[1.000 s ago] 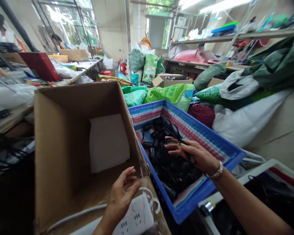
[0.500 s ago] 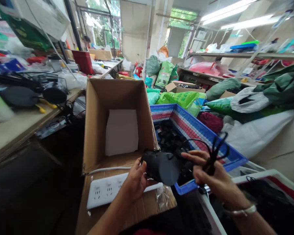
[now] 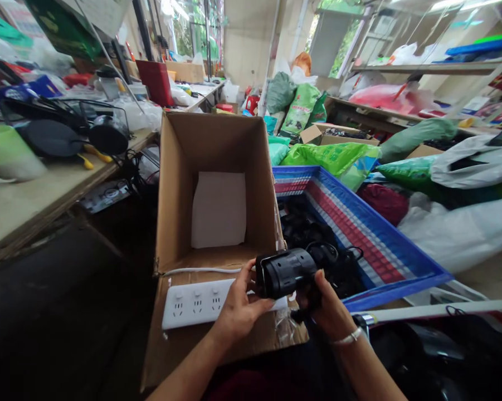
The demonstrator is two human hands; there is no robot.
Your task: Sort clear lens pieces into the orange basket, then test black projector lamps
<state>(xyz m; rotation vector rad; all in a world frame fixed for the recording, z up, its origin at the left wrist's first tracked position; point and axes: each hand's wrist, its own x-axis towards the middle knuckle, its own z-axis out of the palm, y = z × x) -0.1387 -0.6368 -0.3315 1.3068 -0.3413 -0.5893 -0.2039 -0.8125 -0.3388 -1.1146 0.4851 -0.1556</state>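
My left hand [image 3: 242, 303] is closed around the left end of a black cylindrical device [image 3: 287, 272], which is held sideways over the front of the cardboard box. Its exact kind I cannot make out. At its right end my right hand [image 3: 330, 309] is closed on a dark bundled cable [image 3: 308, 303], partly hidden by the fingers and in shadow. A white power strip [image 3: 192, 305] lies on the cardboard flap below, partly covered by my left hand. Behind it, the open cardboard box [image 3: 173, 189] has a pale sheet [image 3: 219, 209] inside.
To the right stands a blue, red and white plastic crate [image 3: 359, 228] with black cabled items in it. A second, white-rimmed crate [image 3: 455, 309] with dark things sits at the lower right. A cluttered worktable [image 3: 45, 181] runs along the left; several bags [image 3: 330, 159] lie behind.
The device has turned, so its ribbed side now shows instead of its flat round end. My right hand has come in against it, and the cable bundle has dropped lower. The view has shifted.
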